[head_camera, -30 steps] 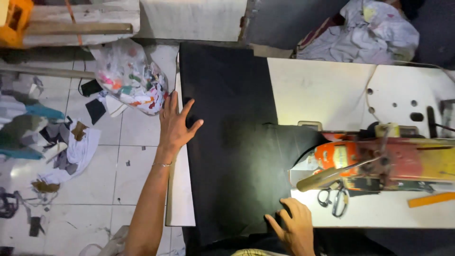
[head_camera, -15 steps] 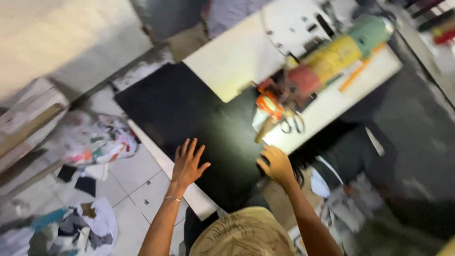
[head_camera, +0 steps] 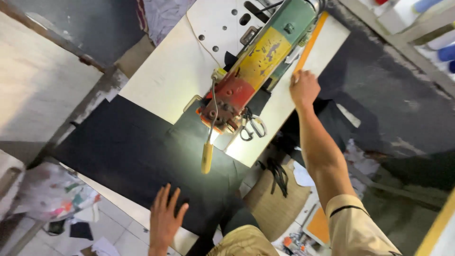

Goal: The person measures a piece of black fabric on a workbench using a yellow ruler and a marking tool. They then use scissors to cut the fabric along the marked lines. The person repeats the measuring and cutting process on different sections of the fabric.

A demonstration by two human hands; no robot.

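black fabric [head_camera: 128, 151] spread flat over the near-left part of the white tabletop [head_camera: 166, 76], one edge tucked under the head of the sewing machine [head_camera: 256, 61]. no seam visible on it yet; judged early, cloth laid out, stitching not begun. left hand [head_camera: 166, 220] open, fingers splayed, pressing flat on the near edge of the cloth. right hand [head_camera: 303, 87] well apart at the far right, fingers curled on an orange ruler [head_camera: 310, 40]. scissors [head_camera: 251, 127] just beside the machine. cloth looks matte, limp, nearly uncreased.

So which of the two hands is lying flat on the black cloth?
The left hand, fingers spread on the black cloth at the table's near edge. The right hand is instead reaching to the orange ruler beside the sewing machine.
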